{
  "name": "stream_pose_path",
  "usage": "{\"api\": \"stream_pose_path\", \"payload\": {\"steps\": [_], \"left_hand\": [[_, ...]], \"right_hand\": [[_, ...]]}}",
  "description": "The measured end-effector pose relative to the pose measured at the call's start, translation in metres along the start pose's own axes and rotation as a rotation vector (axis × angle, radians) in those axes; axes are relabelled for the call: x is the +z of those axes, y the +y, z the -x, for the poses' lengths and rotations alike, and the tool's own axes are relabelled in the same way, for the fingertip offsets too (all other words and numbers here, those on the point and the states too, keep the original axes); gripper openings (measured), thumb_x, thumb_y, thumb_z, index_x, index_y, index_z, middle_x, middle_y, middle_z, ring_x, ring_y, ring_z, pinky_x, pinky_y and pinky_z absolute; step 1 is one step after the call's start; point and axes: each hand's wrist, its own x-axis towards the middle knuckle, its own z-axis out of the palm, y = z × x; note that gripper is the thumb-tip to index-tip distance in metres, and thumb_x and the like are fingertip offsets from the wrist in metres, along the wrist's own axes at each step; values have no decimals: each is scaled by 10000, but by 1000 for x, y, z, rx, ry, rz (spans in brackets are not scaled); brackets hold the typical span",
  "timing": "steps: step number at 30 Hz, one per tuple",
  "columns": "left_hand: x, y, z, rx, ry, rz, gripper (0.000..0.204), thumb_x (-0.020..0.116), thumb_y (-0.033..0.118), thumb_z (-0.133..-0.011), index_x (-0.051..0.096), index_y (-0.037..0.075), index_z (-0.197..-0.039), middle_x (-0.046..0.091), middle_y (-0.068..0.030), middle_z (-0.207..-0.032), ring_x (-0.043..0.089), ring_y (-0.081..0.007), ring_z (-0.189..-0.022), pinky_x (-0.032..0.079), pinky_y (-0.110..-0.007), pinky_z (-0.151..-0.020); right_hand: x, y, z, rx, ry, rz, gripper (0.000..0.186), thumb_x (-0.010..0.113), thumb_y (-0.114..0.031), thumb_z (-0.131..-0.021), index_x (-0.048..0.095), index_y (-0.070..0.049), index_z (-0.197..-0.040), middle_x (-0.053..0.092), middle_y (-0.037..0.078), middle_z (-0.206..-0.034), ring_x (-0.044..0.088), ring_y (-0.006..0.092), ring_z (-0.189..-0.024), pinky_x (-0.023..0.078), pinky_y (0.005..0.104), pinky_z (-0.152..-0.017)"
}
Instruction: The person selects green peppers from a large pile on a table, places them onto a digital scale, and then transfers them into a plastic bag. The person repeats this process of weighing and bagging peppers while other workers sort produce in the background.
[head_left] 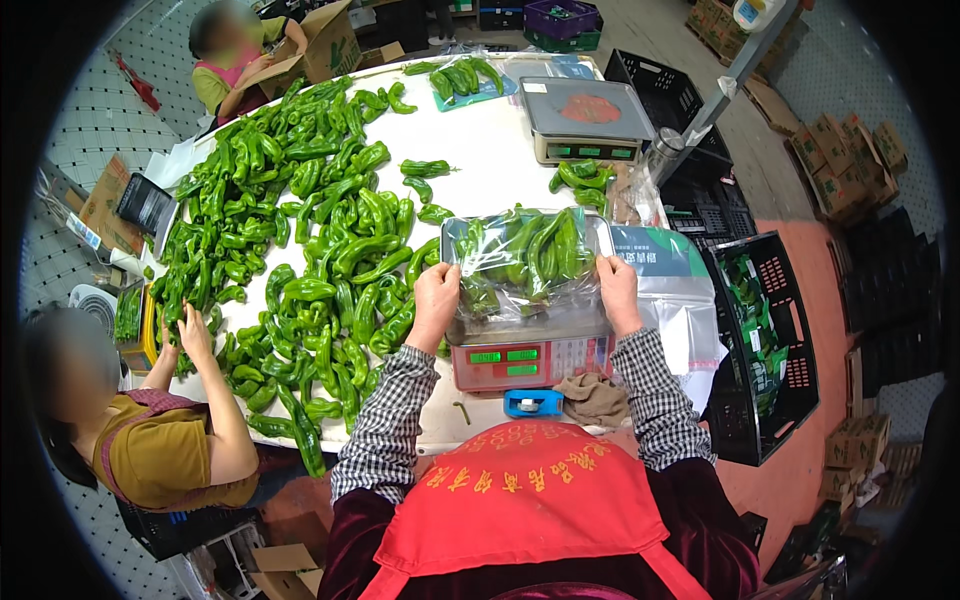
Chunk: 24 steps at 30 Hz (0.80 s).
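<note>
On or just above the red scale (532, 362), contact indeterminable: one clear bag of green peppers (540, 250) is held, side edges clamped by fingers of left hand (437, 297) and right hand (619, 290). Film judged soft, slippery; contents light, bruisable; best gripped at edges, supported beneath.

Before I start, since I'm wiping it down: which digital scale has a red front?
The near digital scale, beneath the bagged green peppers; the far digital scale is grey-fronted.

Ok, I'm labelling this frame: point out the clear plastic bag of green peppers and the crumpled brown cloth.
Clear plastic bag of green peppers (527, 255), head view: its middle.
Crumpled brown cloth (597, 399), head view: its middle folds.
</note>
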Motion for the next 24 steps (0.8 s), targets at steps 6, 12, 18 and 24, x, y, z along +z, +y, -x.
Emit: {"api": "stream_pose_path", "payload": {"steps": [6,12,18,24], "left_hand": [[5,0,-8,107,61,-109,162,674,130,-942,617,-17,-907,664,-149,-713,635,-238,-638,506,-381,-630],[-3,20,-13,120,-2,-448,191,704,175,-909,607,22,-971,708,-210,-857,679,-433,-849,525,-520,-726],[-6,26,-3,255,108,-637,247,719,202,-896,591,68,-1059,658,-170,-1032,673,-410,-919,539,-517,-755],[-6,7,-8,361,94,-616,265,712,186,-897,603,68,-1108,641,-168,-1042,672,-407,-895,544,-514,-751]], "right_hand": [[1,-13,3,210,-221,-607,541,685,-398,-1001,581,48,-1289,673,92,-1104,620,152,-928,523,289,-728],[-9,-33,-13,262,-443,-494,543,708,-388,-978,624,67,-1263,684,84,-1055,608,115,-908,490,267,-688],[-1,-16,-28,227,-499,-464,469,735,-367,-956,656,31,-1192,664,58,-962,565,117,-814,431,260,-615],[9,-17,-26,197,-480,-749,516,738,-271,-962,532,44,-1314,631,54,-1008,592,128,-854,509,297,-635]]}}
